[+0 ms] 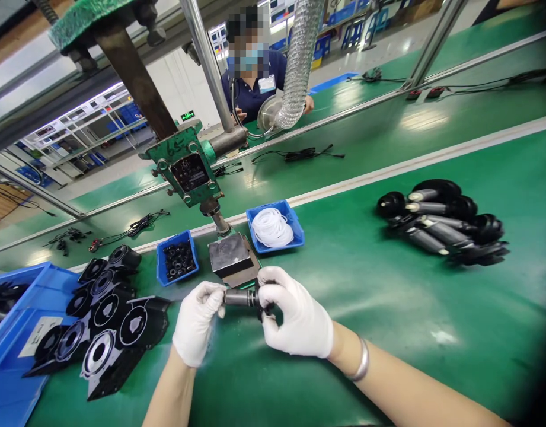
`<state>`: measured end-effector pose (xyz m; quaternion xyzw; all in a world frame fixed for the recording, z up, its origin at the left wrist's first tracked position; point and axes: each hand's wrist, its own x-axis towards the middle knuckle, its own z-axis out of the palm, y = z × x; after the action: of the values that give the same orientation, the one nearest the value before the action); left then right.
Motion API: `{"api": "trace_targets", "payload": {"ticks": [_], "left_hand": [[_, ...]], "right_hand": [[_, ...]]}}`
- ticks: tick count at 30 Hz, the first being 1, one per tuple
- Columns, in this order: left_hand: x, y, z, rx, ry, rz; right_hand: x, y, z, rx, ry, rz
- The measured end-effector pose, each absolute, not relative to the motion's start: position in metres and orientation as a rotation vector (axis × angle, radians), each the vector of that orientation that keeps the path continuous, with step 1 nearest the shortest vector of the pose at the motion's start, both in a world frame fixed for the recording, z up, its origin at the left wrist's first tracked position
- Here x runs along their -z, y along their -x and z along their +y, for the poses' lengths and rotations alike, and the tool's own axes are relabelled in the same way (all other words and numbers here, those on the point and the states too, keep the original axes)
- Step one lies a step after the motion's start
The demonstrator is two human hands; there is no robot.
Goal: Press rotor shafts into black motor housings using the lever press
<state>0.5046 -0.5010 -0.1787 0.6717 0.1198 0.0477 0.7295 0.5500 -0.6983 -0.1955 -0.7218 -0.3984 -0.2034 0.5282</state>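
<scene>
A small dark cylindrical part (pixel 240 297) was held above the green table (pixel 388 308), w/ left hand (pixel 196 320) and right hand (pixel 294 317) both closed on its ends, just in front of the press base (pixel 230 256).

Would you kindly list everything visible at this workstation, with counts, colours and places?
Press: one, green, above the bench centre.
Metal block: one, grey, under the press.
Ring tray: one, blue, holding white rings, right of the press.
Small-parts tray: one, blue, holding black pieces, left of the press.
Housings: several, black, left.
Bin: one, blue, far left.
Finished assemblies: a pile, black and silver, right.
Co-worker: one, dark blue top, opposite.
Left hand: white glove, on the cylindrical part.
Right hand: white glove, gripping the same part.
</scene>
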Motion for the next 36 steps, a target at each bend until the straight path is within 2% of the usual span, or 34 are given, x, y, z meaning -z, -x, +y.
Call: {"api": "trace_targets", "payload": {"ticks": [8, 17, 20, 25, 27, 29, 32, 36], "left_hand": [[0.165, -0.491, -0.533, -0.174, -1.174, 0.29], [0.172, -0.486, -0.534, -0.188, -1.212, 0.085], [0.176, -0.484, -0.524, -0.35, -1.531, 0.102], [0.164, -0.456, -0.456, -0.973, -2.646, 0.513], [0.157, -0.437, -0.425, -0.912, -2.995, 0.745], [0.154, -0.423, -0.405, -0.767, -3.231, 0.791], [0.154, -0.418, -0.403, -0.591, -3.358, 0.503], [0.162, -0.43, -0.434, -0.515, -3.164, 0.072]], "right_hand": [[0.194, -0.551, -0.693, 0.291, 1.61, -0.716], [0.194, -0.552, -0.698, 0.298, 1.604, -0.701], [0.195, -0.553, -0.698, 0.296, 1.598, -0.712], [0.2, -0.559, -0.699, 0.242, 1.521, -0.658], [0.204, -0.562, -0.698, 0.162, 1.465, -0.617], [0.207, -0.564, -0.698, 0.078, 1.408, -0.574], [0.21, -0.565, -0.696, -0.016, 1.341, -0.501], [0.208, -0.563, -0.694, -0.118, 1.232, -0.403]]}}
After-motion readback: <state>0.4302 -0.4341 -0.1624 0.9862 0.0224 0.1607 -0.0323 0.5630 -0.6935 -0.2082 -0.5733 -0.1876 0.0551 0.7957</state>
